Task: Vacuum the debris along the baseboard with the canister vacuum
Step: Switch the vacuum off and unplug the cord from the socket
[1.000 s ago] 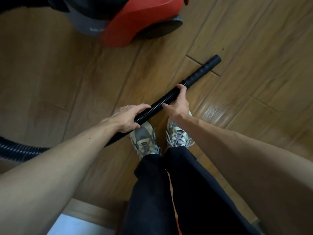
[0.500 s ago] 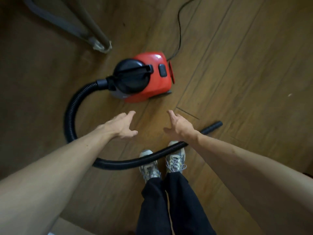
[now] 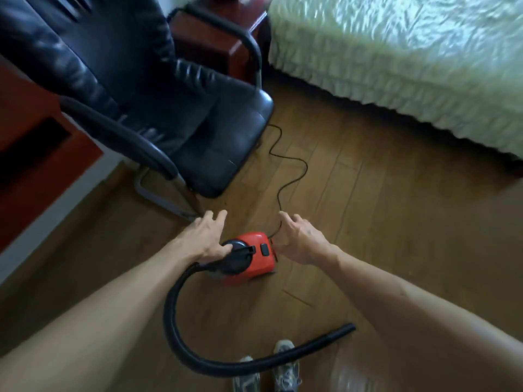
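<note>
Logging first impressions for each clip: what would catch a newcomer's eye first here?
The red vacuum on the wooden floor at centre, with both open hands, left hand and right hand, spread above it. Its black hose loops across the floor to the shoes. A black chair stands upper left, a pale bed upper right.

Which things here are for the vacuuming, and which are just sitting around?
For the job: red canister vacuum, black hose, hose nozzle, power cord, both open hands: left, right.

Just around: black armchair, bed with frilled cover, dark red cabinet.
</note>
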Tool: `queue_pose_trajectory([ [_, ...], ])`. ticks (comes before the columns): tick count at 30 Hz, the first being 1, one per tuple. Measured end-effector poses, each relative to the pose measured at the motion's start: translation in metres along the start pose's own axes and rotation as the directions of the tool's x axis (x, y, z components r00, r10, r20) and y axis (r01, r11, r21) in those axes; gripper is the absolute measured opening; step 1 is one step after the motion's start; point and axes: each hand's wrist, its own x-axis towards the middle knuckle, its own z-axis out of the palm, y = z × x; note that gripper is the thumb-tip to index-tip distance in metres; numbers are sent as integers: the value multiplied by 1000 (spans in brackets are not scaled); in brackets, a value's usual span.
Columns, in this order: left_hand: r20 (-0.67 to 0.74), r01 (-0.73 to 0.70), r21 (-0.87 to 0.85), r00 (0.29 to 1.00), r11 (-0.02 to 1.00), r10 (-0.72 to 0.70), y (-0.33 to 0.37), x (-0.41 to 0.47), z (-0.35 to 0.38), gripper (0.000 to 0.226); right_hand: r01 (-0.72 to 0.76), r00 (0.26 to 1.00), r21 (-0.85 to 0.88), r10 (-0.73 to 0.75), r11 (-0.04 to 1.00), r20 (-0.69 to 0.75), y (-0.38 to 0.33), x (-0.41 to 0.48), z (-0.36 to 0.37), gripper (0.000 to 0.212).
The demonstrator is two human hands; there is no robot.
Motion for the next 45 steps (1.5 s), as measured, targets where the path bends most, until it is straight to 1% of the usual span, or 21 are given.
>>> queue_pose_trajectory([
  [2,-58,-13,1,998,1000,13,6,-20,-38,87,17,998,-15,-18,1000,-63,-12,-15,-42,85],
  [6,-155,-36,43,987,998,43,18,-58,-104,87,38,985,-47,-45,998,-169,-33,-51,-113,84],
  [10,-265,-93,33,959,995,98,36,-97,-160,86,47,960,-63,-63,997,-273,-51,-94,-173,85],
  [14,-337,-137,55,930,989,147,59,-128,-212,87,50,937,-99,-81,994,-340,-60,-135,-235,86],
  [17,-378,-169,78,907,983,185,80,-146,-246,89,29,916,-102,-68,994,-395,-59,-163,-279,84],
  [21,-429,-219,104,870,970,242,110,-163,-282,87,-25,897,-137,-38,990,-440,-49,-197,-322,88],
  [26,-450,-263,149,840,953,303,146,-172,-306,86,-63,879,-155,-19,986,-477,-28,-235,-354,86],
  [34,-413,-292,225,836,930,362,218,-174,-317,89,-116,864,-153,23,981,-503,22,-272,-377,85],
  [41,-411,-291,263,829,920,380,313,-173,-317,89,-132,865,-150,40,980,-501,103,-306,-398,89],
  [45,-392,-283,255,844,925,366,380,-170,-313,85,-128,868,-130,47,983,-495,163,-327,-412,89],
])
